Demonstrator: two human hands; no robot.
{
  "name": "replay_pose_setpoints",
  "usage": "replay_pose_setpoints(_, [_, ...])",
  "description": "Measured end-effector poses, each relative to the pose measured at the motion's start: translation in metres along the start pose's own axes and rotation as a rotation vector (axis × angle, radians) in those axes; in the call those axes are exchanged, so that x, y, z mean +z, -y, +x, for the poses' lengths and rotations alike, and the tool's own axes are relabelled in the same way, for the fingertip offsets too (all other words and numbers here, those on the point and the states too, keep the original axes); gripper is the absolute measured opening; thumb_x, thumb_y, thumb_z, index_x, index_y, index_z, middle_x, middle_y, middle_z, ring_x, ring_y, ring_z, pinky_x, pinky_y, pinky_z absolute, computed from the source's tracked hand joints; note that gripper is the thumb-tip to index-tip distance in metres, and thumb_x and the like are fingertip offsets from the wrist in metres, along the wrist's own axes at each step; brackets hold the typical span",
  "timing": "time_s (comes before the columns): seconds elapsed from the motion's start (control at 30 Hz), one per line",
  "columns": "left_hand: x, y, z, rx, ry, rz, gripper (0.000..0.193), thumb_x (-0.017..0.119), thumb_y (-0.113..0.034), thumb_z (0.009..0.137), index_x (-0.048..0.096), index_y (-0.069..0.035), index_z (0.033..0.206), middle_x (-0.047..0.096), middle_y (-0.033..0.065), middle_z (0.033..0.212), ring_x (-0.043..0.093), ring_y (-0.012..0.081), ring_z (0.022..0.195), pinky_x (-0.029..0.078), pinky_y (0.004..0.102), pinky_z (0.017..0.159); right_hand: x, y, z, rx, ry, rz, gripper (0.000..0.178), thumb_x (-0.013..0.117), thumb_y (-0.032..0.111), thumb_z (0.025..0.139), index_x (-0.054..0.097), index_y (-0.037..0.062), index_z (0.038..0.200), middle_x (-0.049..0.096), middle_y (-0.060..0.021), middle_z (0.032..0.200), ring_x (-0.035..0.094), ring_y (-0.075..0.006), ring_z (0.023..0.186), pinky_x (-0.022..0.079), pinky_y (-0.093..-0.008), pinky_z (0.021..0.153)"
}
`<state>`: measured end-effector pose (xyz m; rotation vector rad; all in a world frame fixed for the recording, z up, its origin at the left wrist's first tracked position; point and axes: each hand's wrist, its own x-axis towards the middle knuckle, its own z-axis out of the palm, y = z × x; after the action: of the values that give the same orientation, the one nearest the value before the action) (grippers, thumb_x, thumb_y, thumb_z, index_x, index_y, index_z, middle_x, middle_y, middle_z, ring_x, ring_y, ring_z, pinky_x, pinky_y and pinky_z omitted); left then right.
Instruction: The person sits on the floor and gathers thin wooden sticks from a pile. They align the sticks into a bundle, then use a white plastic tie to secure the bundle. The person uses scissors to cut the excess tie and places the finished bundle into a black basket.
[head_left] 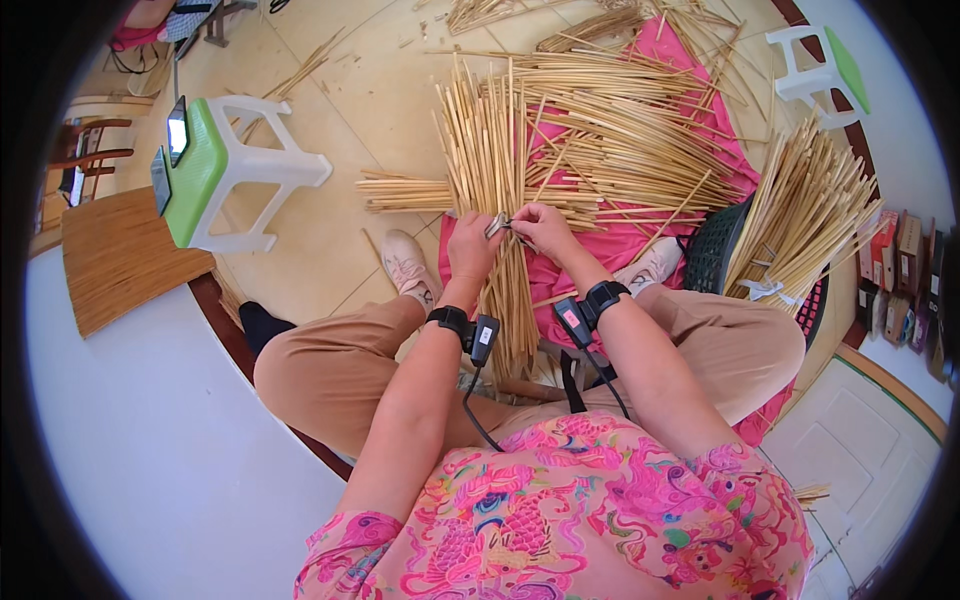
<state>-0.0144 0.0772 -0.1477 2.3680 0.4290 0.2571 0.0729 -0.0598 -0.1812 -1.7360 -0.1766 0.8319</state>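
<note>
A bundle of pale straw-coloured stalks (508, 300) runs up between my legs, with its upper ends fanned out. My left hand (472, 248) is closed at the bundle's left side, around a small silvery metal piece (496, 225) whose kind I cannot make out. At the right edge of the bundle, my right hand (545, 230) pinches something thin and dark beside that metal piece. The two hands nearly meet over the stalks. Behind them, more stalks (405, 192) lie crosswise under the bundle. Both wrists wear black straps with small boxes and cables.
Heaps of loose stalks (640, 150) cover a pink cloth (735, 155) ahead. A dark basket (718, 245) filled with stalks stands right. A green-topped white stool (215, 165) carries two flat devices at left; another stool (822, 72) stands far right. A wooden board (125, 255) is at left.
</note>
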Motion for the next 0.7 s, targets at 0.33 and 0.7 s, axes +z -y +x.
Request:
replay_pose_setpoints(0.33, [-0.008, 0.042, -0.007, -0.252, 0.228, 0.146, 0.029, 0.054, -0.036, 0.090, 0.066, -0.009, 0.089, 0.065, 0.0184, 0.085, 0.062, 0.0383, 0.078, 0.049, 0.0479, 0.066, -0.021, 0.046, -0.010, -0.199, -0.128, -0.879, 0.020, 0.061, 0.029, 0.082, 0.060, 0.0090, 0.082, 0.063, -0.0152, 0.070, 0.062, -0.0346, 0.070, 0.048, -0.0464, 0.061])
replay_pose_setpoints(0.7, [0.013, 0.080, -0.022, -0.758, 0.299, -0.425, 0.036, 0.050, -0.040, 0.093, 0.060, -0.007, 0.081, 0.066, 0.0150, 0.084, 0.062, 0.0268, 0.073, 0.050, 0.0391, 0.066, -0.090, -0.038, -0.014, 0.220, -0.139, -0.039, 0.032, 0.069, 0.036, 0.081, 0.064, 0.0054, 0.071, 0.064, -0.0054, 0.070, 0.059, -0.0179, 0.063, 0.045, -0.0330, 0.061])
